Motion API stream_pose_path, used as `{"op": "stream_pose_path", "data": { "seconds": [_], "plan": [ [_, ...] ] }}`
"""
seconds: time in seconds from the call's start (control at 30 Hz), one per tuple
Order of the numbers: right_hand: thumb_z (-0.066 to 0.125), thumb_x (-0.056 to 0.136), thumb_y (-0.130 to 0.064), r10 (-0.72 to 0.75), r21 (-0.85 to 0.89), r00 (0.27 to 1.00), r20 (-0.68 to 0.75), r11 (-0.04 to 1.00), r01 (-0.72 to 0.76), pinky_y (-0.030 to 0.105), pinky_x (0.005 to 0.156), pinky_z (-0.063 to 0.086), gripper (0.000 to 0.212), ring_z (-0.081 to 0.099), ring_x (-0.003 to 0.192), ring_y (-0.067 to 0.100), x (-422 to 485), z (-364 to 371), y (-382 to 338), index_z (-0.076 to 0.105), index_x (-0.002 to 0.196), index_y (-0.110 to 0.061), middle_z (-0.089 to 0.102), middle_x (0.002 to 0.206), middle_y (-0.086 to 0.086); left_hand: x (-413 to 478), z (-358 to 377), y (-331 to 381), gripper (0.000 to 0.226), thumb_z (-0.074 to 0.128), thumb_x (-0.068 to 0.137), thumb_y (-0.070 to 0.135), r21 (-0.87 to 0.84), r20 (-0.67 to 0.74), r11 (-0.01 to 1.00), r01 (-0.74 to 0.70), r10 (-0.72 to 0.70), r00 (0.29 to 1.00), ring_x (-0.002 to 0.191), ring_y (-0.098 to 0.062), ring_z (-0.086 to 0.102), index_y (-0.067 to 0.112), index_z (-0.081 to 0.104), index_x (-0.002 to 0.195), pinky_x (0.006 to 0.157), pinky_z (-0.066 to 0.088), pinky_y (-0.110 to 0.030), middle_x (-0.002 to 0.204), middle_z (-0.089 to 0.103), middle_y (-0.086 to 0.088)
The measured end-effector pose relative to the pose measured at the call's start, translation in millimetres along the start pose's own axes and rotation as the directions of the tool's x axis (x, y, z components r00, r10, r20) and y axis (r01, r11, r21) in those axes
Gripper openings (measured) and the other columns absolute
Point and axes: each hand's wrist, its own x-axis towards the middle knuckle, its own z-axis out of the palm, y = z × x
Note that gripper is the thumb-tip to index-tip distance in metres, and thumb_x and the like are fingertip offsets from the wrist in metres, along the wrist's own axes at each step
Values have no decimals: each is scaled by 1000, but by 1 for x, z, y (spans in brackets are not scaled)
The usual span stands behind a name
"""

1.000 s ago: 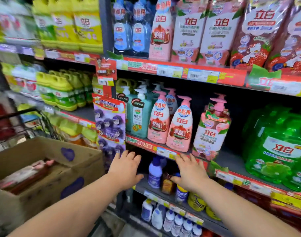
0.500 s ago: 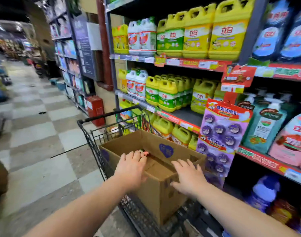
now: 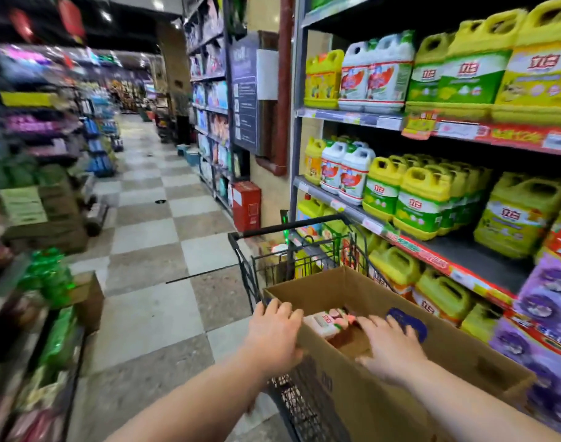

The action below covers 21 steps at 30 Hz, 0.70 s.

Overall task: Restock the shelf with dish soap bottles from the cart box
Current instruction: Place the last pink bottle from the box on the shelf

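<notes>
With the left hand (image 3: 274, 333) loose-fingered over the box (image 3: 352, 282) rim and the right hand (image 3: 389, 346) inside it, fingers straight and empty, a hasty pinch may drop the bottle (image 3: 324, 323).

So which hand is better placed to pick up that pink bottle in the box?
Probably the right. The right hand is inside the cardboard box, fingers straight, next to the pink dish soap bottle. The left hand lies over the box's rim.

Pink soap bottle (image 3: 325, 323) lies inside open cardboard box (image 3: 352, 397).
</notes>
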Motion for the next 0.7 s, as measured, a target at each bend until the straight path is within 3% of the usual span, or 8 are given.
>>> {"op": "stream_pose_path", "data": {
  "seconds": [0.37, 0.7],
  "plan": [
    [53, 88, -45, 5, 38, 995, 101, 999, -9, 56, 115, 11, 75, 10, 146, 30, 180, 10, 6, 15, 149, -27, 17, 157, -3, 172, 28, -58, 68, 49, 86, 50, 21, 100, 999, -49, 47, 994, 137, -31, 25, 17, 27, 141, 112, 16, -49, 144, 34, -10],
    [55, 87, -45, 108, 53, 955, 275, 990, -128, 56, 116, 9, 83, 9, 146, 32, 234, 54, 34, 4, 150, -30, 15, 159, 3, 268, 97, -54, 69, 49, 85, 54, -45, 291, 983, -176, 181, 939, 135, -28, 28, 19, 28, 141, 112, 20, -47, 142, 36, -7]
  ]
}}
